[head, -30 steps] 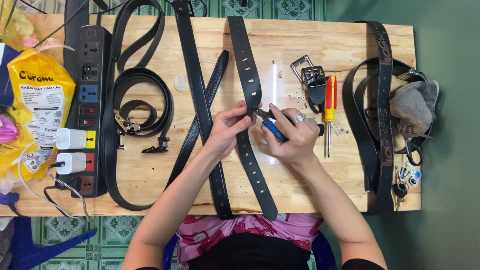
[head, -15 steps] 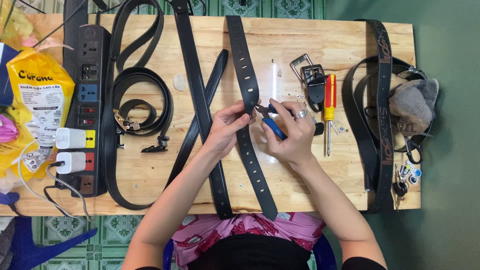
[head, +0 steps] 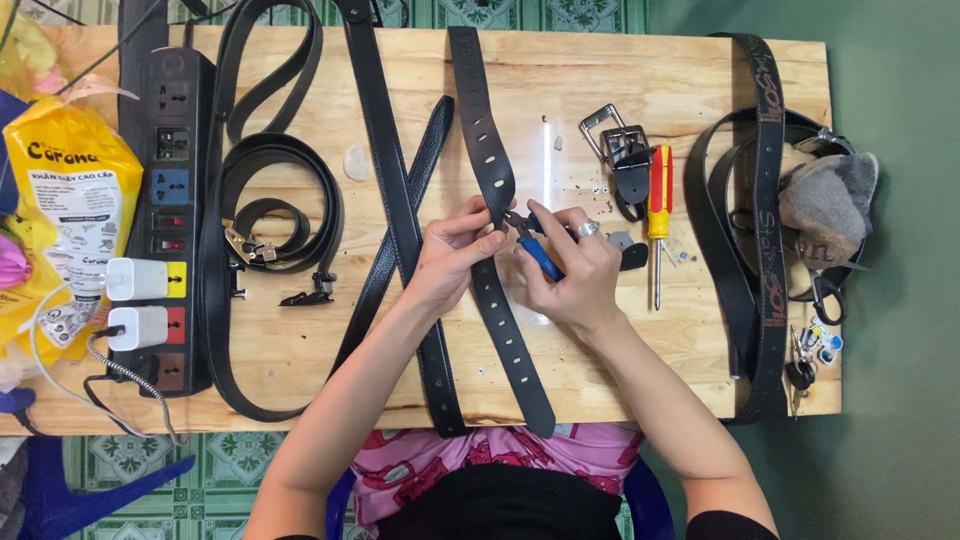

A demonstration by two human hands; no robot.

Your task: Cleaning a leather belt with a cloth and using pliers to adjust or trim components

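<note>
A black leather belt (head: 483, 130) with a row of punched holes lies lengthwise down the middle of the wooden table (head: 560, 90). My left hand (head: 453, 255) pinches this belt at its middle, thumb and fingers on its edge. My right hand (head: 570, 270), with a ring on one finger, grips blue-handled pliers (head: 535, 248) whose jaws meet the belt right beside my left fingertips. The pliers' tips are partly hidden by my fingers.
Other black belts (head: 385, 150) lie to the left, one coiled (head: 280, 200). A black power strip (head: 165, 200) with white chargers sits at far left beside a yellow bag (head: 70, 190). A red-and-yellow screwdriver (head: 659, 200), metal buckles (head: 615, 145), a looped belt (head: 765, 200) and grey cloth (head: 830, 205) lie right.
Both hands have stayed on the belt; the pliers shifted slightly against it, and the belt moved a little under my fingers.
</note>
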